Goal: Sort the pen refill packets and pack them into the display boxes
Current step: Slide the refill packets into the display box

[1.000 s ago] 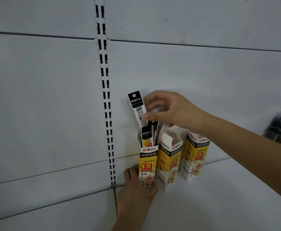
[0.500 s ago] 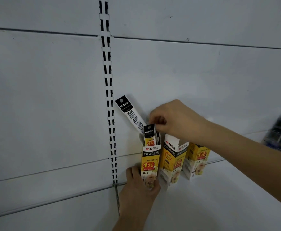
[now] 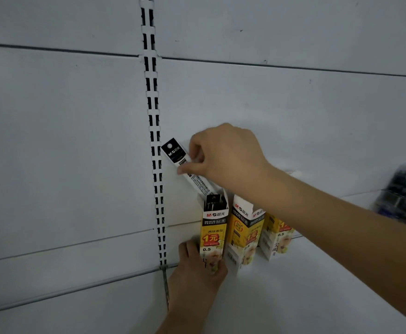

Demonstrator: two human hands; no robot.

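up close, a white slatted back panel (image 3: 269,104) fills the far side of the scene, split by a slotted upright rail (image 3: 155,145) running top to bottom left of centre. a white shelf (image 3: 305,297) spreads across the near right. at the far right edge sits a blurred dark bundle (image 3: 404,191), too smeared to identify. the right forearm crosses in from the right, passing over the tops of the middle display box (image 3: 242,237) and the right display box (image 3: 277,239) and hiding part of them. all three yellow-and-white cartons stand upright in a row against the panel, their tops open. the left hand (image 3: 197,273) grips the base of the left display box (image 3: 212,232), fingers curled round its lower front. the right hand (image 3: 226,153) pinches a pen refill packet (image 3: 185,165) between thumb and fingertips near its black header; the packet tilts up and to the left, its lower end at the mouth of the left box, just right of the rail. more black packet tops (image 3: 215,201) show inside that same box.
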